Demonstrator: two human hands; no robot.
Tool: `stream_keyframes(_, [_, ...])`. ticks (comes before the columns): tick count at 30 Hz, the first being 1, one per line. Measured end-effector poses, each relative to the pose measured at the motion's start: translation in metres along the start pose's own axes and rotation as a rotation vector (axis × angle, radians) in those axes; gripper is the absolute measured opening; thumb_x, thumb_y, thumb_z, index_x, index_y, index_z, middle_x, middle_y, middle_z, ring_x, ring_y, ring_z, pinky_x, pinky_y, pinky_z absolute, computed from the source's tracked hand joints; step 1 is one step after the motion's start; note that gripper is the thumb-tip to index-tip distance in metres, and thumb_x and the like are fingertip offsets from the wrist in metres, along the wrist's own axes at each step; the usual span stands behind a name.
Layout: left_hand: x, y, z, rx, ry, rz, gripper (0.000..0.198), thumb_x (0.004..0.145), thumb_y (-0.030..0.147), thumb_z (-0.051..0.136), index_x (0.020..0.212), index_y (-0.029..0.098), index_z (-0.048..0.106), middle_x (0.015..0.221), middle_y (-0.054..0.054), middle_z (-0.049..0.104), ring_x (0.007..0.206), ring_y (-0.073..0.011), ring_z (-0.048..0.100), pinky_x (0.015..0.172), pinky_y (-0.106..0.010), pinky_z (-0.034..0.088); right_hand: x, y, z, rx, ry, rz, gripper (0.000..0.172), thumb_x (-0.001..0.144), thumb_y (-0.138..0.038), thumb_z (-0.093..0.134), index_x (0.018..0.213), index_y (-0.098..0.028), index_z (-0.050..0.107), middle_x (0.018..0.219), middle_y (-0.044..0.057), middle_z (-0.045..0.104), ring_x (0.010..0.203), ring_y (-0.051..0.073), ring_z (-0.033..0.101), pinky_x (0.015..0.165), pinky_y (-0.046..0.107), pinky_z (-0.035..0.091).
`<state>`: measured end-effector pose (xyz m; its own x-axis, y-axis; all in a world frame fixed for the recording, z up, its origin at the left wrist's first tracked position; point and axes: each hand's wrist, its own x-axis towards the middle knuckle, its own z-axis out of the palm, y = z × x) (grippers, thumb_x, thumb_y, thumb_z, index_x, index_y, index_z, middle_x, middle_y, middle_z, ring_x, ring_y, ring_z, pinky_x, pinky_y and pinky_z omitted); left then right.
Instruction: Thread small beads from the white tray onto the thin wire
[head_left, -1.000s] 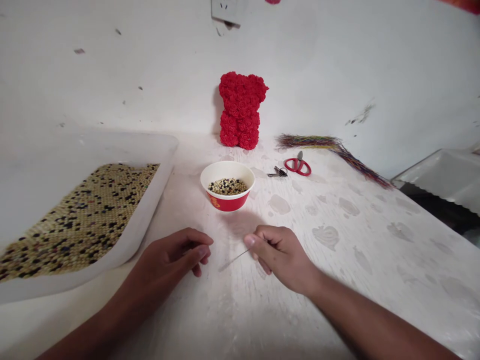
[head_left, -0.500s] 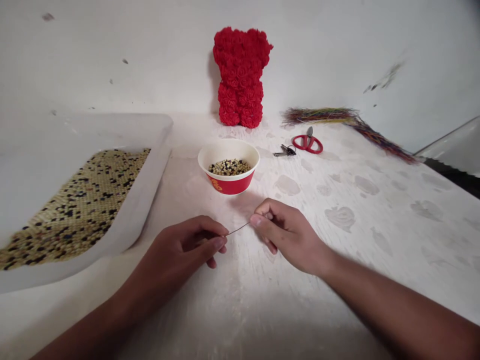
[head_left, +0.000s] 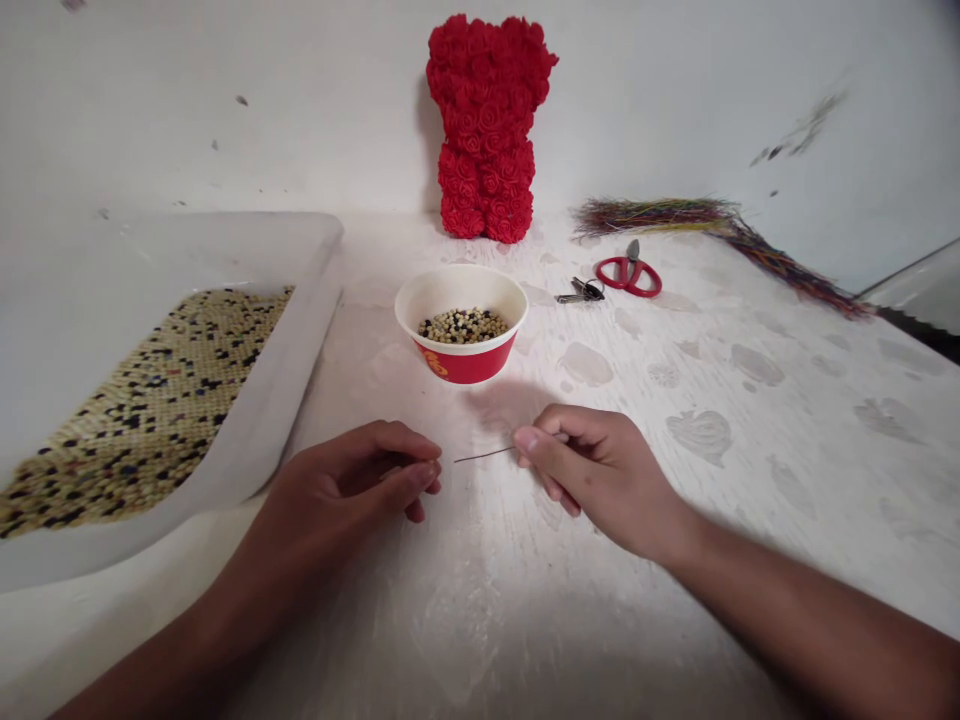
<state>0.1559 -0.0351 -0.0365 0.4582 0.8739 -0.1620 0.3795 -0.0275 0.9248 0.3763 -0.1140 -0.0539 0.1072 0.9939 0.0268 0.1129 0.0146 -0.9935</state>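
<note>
The wire (head_left: 484,455) ran out leftward from the right hand (head_left: 592,475), whose thumb and forefinger pinched it, its long axis lying nearly crosswise between the hands with a slight dip toward a free tip just short of the left fingertips. The right hand was thus the one in contact, while the left hand (head_left: 352,485) faced that tip with thumb and forefinger drawn close together, though whether they gripped anything could not be told. Beyond the wire, near both hands, stood the bowl (head_left: 472,367) of beads (head_left: 465,326).
</note>
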Motion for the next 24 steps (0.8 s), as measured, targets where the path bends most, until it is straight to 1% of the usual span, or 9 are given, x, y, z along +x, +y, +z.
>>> stream_keyframes(4, [0.0035,-0.0036,-0.0037,0.017,-0.047,0.007,0.012,0.082,0.037,0.074,0.088,0.027,0.073,0.082,0.001,0.071,0.066,-0.0125,0.065,0.063,-0.021,0.056,-0.0004,-0.0017,0.0011,-0.029,0.021,-0.034,0.033,0.094,-0.040,0.066,0.071,-0.017,0.061,0.055,-0.007,0.053,0.044,0.003,0.041,0.040,0.017,0.032])
stream_keyframes(9, [0.0030,-0.0013,-0.0034,-0.008,-0.031,0.021,0.007,0.082,0.034,0.075,0.086,0.028,0.075,0.079,0.002,0.073,0.063,-0.0106,0.064,0.063,-0.019,0.056,-0.0023,-0.0030,0.0045,-0.063,0.041,-0.118,0.029,0.095,-0.034,0.065,0.071,-0.017,0.061,0.057,-0.006,0.052,0.047,0.004,0.041,0.041,0.018,0.032])
stream_keyframes(12, [0.0027,-0.0021,-0.0046,-0.003,-0.067,0.020,0.007,0.083,0.034,0.075,0.088,0.029,0.075,0.080,0.002,0.074,0.064,-0.0101,0.065,0.061,-0.017,0.056,-0.0039,-0.0039,0.0073,-0.088,0.050,-0.179,0.025,0.094,-0.029,0.066,0.072,-0.017,0.062,0.060,-0.005,0.053,0.051,0.005,0.042,0.043,0.019,0.033])
stream_keyframes(17, [0.0037,-0.0059,-0.0058,0.003,-0.084,0.039,0.007,0.084,0.035,0.075,0.088,0.029,0.074,0.079,0.003,0.072,0.065,-0.0092,0.065,0.062,-0.015,0.055,-0.0050,-0.0042,0.0096,-0.149,0.045,-0.219,0.022,0.094,-0.027,0.065,0.074,-0.017,0.064,0.063,-0.004,0.055,0.054,0.006,0.042,0.045,0.019,0.034])
stream_keyframes(20, [0.0036,-0.0043,-0.0041,0.004,-0.082,0.040,0.009,0.081,0.035,0.077,0.083,0.028,0.073,0.075,0.003,0.070,0.064,-0.0094,0.064,0.062,-0.016,0.054,-0.0055,-0.0041,0.0094,-0.165,0.061,-0.252,0.020,0.094,-0.027,0.066,0.076,-0.018,0.065,0.063,-0.004,0.056,0.054,0.007,0.043,0.046,0.019,0.035])
stream_keyframes(24, [0.0008,0.0027,-0.0005,0.012,-0.033,0.007,0.012,0.077,0.037,0.080,0.080,0.027,0.072,0.071,0.003,0.069,0.066,-0.0122,0.065,0.063,-0.020,0.054,-0.0073,-0.0052,0.0093,-0.234,0.085,-0.287,0.020,0.094,-0.027,0.065,0.076,-0.018,0.066,0.066,-0.002,0.060,0.056,0.008,0.045,0.047,0.020,0.037])
